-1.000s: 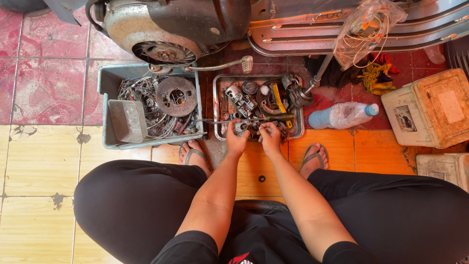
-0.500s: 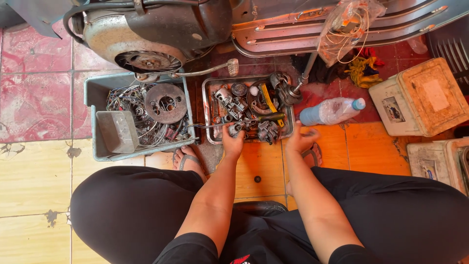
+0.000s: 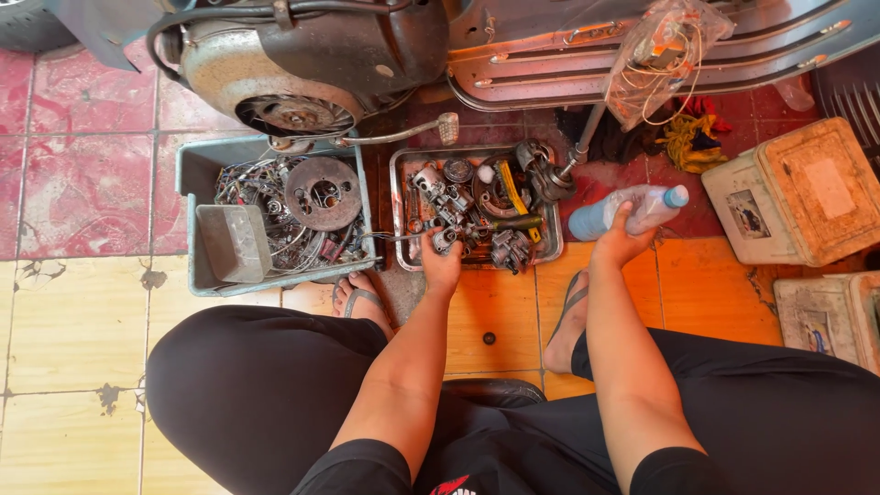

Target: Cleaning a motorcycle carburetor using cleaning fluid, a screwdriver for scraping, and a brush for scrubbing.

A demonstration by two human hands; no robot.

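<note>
Bottle (image 3: 626, 210): clear plastic with a blue cap, lying on its side on the red floor tiles just right of the metal tray; your right hand is closing on it.
Right hand (image 3: 620, 240): you are reaching forward, fingers wrapping over the bottle's middle, thumb underneath as far as can be seen; the grip is looking loose rather than clamped.
Left hand (image 3: 441, 263): you are keeping it at the tray's near edge, fingers curled and pinching a small metal part (image 3: 444, 240), seemingly to keep that piece ready while the other hand is busy.
Metal tray (image 3: 401, 165): it is sitting on the floor right in front of you, holding greasy engine pieces and a yellow-handled tool, all within easy reach.
Grey bin (image 3: 195, 179): it is standing just left of the tray, holding wires, a round disc and a small grey box.
Scooter engine (image 3: 293, 64): it is looming just beyond both containers.
Feet: you are squatting in sandals, knees spread wide, so both arms are passing between them.
</note>
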